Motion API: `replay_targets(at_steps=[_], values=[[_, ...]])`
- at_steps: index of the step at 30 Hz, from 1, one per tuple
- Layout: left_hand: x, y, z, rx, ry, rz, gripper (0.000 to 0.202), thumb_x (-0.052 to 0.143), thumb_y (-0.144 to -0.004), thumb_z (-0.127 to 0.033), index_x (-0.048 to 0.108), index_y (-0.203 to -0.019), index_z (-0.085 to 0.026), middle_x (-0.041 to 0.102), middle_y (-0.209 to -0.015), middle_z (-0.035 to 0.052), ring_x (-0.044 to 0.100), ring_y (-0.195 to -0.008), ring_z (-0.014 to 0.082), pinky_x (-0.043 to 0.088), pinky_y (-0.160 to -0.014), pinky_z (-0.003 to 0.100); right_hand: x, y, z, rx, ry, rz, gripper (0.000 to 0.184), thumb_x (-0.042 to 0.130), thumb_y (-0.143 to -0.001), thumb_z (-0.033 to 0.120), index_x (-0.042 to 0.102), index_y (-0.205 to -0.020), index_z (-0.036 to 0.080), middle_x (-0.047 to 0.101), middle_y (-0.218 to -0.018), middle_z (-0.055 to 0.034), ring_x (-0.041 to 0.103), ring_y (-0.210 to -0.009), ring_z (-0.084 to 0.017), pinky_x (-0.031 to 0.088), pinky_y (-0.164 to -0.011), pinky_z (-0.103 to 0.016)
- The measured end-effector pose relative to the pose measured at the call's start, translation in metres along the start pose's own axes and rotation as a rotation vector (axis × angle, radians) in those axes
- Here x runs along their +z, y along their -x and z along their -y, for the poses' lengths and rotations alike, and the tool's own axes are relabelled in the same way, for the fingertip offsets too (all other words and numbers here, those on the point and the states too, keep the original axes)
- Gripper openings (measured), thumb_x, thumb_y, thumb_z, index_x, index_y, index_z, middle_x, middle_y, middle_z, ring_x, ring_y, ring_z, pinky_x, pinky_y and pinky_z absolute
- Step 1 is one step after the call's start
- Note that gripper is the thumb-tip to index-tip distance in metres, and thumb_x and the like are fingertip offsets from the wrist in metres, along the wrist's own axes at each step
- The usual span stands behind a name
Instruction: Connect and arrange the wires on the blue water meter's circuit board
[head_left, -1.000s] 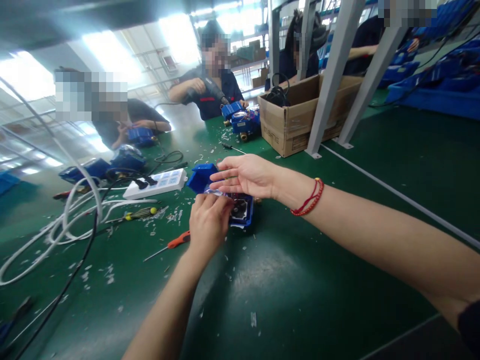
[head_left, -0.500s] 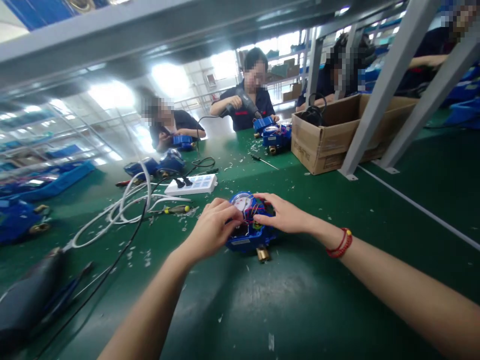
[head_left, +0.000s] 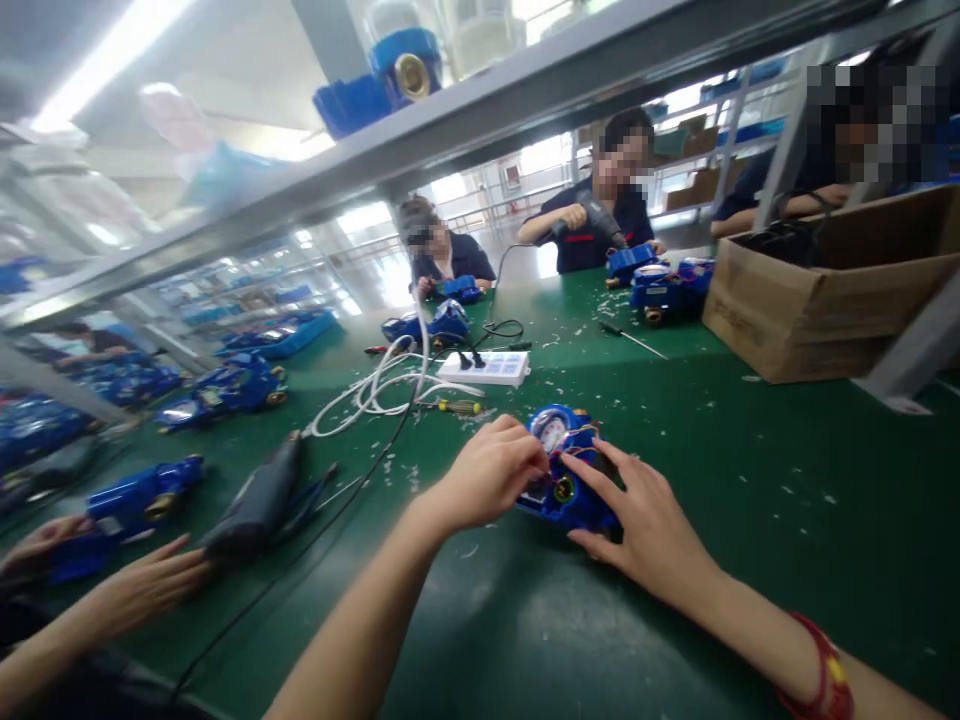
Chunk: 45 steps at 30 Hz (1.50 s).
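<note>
A blue water meter [head_left: 564, 470] with a round dial and coloured wires lies on the green table [head_left: 787, 520] in front of me. My left hand [head_left: 487, 475] curls its fingers against the meter's left side, pinching at its inner parts. My right hand [head_left: 643, 520] rests on the meter's right side, forefinger stretched toward the brass ring in the middle, thumb under the blue body. A red bracelet [head_left: 825, 680] is on my right wrist.
A dark power screwdriver [head_left: 255, 500] with a black cable lies left, beside another person's hand [head_left: 154, 580]. A white power strip [head_left: 487, 368], white cables, a yellow-handled screwdriver [head_left: 456, 407], more blue meters and a cardboard box [head_left: 817, 300] stand around. Co-workers sit across the table.
The view has swung left and down. The meter lies open with the dial showing, and both hands have shifted on it; my right hand has come round to its near right side.
</note>
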<state>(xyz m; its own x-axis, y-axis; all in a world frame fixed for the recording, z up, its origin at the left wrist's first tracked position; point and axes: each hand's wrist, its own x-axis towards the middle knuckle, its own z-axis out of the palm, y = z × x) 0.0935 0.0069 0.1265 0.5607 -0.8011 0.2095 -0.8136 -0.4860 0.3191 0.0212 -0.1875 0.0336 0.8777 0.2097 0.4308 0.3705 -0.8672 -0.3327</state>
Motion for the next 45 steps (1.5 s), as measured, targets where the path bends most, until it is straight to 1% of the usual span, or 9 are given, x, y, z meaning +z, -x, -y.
replay_targets(at_steps=[4, 9, 11, 18, 23, 25, 30, 35, 45], values=[[0.012, 0.020, 0.018, -0.092, 0.045, -0.130, 0.004, 0.055, -0.080, -0.018, 0.059, -0.080, -0.019, 0.060, -0.084, 0.0009, 0.050, -0.087, 0.0151, 0.039, -0.084, 0.028, 0.019, -0.005, 0.005, -0.079, 0.158, -0.105, 0.061, 0.059, -0.077, 0.043, 0.035, -0.132, 0.035, 0.027, -0.136, -0.0143, 0.032, -0.122, -0.034, 0.029, -0.095, -0.054], [0.033, 0.042, 0.031, -0.167, 0.157, -0.306, 0.004, 0.056, -0.080, -0.018, 0.059, -0.082, -0.019, 0.057, -0.106, 0.0023, 0.051, -0.099, 0.0125, 0.040, -0.089, 0.024, 0.031, -0.006, 0.009, -0.097, 0.223, -0.193, 0.060, 0.060, -0.074, 0.047, 0.042, -0.128, 0.028, 0.028, -0.136, -0.0184, 0.032, -0.122, -0.037, 0.025, -0.096, -0.058], [0.040, 0.044, 0.032, -0.171, 0.213, -0.352, 0.003, 0.055, -0.081, -0.017, 0.058, -0.082, -0.019, 0.057, -0.107, 0.0024, 0.051, -0.100, 0.0133, 0.039, -0.090, 0.026, 0.031, -0.005, 0.014, -0.084, 0.251, -0.203, 0.059, 0.060, -0.074, 0.046, 0.042, -0.127, 0.027, 0.029, -0.136, -0.0189, 0.032, -0.123, -0.037, 0.025, -0.096, -0.058], [0.051, 0.024, 0.042, -0.139, 0.369, -0.416, 0.005, 0.052, -0.083, -0.019, 0.057, -0.081, -0.020, 0.061, -0.083, -0.0001, 0.055, -0.082, 0.0134, 0.042, -0.079, 0.027, 0.036, -0.005, 0.025, -0.063, 0.279, -0.249, 0.053, 0.058, -0.076, 0.037, 0.044, -0.125, 0.026, 0.029, -0.137, -0.0179, 0.030, -0.125, -0.037, 0.027, -0.096, -0.057], [0.053, 0.030, 0.051, -0.230, 0.399, -0.547, 0.014, 0.050, -0.084, -0.021, 0.051, -0.098, -0.018, 0.054, -0.110, 0.0069, 0.049, -0.103, 0.0161, 0.039, -0.089, 0.030, 0.038, -0.004, 0.025, -0.064, 0.270, -0.255, 0.053, 0.059, -0.074, 0.034, 0.043, -0.124, 0.026, 0.029, -0.137, -0.0169, 0.032, -0.124, -0.038, 0.026, -0.097, -0.058], [0.058, 0.038, 0.055, -0.324, 0.383, -0.593, 0.011, 0.043, -0.087, -0.020, 0.049, -0.096, -0.017, 0.054, -0.106, 0.0081, 0.049, -0.100, 0.0166, 0.039, -0.087, 0.033, 0.039, -0.005, 0.025, -0.061, 0.269, -0.247, 0.055, 0.060, -0.073, 0.033, 0.041, -0.124, 0.026, 0.028, -0.137, -0.0170, 0.032, -0.123, -0.039, 0.026, -0.096, -0.059], [0.075, 0.049, 0.055, -0.332, 0.354, -0.416, 0.007, 0.053, -0.079, -0.017, 0.059, -0.082, -0.020, 0.057, -0.097, 0.0028, 0.050, -0.094, 0.0175, 0.037, -0.083, 0.033, 0.041, -0.009, 0.025, -0.053, 0.275, -0.249, 0.057, 0.060, -0.072, 0.034, 0.038, -0.124, 0.029, 0.030, -0.135, -0.0155, 0.035, -0.121, -0.039, 0.028, -0.094, -0.060], [0.075, 0.041, 0.053, -0.312, 0.332, -0.313, 0.007, 0.054, -0.081, -0.025, 0.059, -0.077, -0.021, 0.059, -0.085, -0.0005, 0.050, -0.084, 0.0160, 0.034, -0.077, 0.031, 0.042, -0.008, 0.024, -0.031, 0.278, -0.239, 0.059, 0.061, -0.071, 0.035, 0.036, -0.124, 0.030, 0.029, -0.136, -0.0149, 0.035, -0.121, -0.040, 0.027, -0.095, -0.060], [0.086, 0.038, 0.050, -0.366, 0.424, -0.350, 0.009, 0.049, -0.084, -0.023, 0.055, -0.078, -0.021, 0.060, -0.078, -0.0025, 0.052, -0.077, 0.0134, 0.033, -0.078, 0.029, 0.044, -0.007, 0.024, -0.032, 0.270, -0.238, 0.059, 0.061, -0.071, 0.035, 0.037, -0.124, 0.030, 0.028, -0.138, -0.0136, 0.035, -0.121, -0.041, 0.026, -0.095, -0.060]])
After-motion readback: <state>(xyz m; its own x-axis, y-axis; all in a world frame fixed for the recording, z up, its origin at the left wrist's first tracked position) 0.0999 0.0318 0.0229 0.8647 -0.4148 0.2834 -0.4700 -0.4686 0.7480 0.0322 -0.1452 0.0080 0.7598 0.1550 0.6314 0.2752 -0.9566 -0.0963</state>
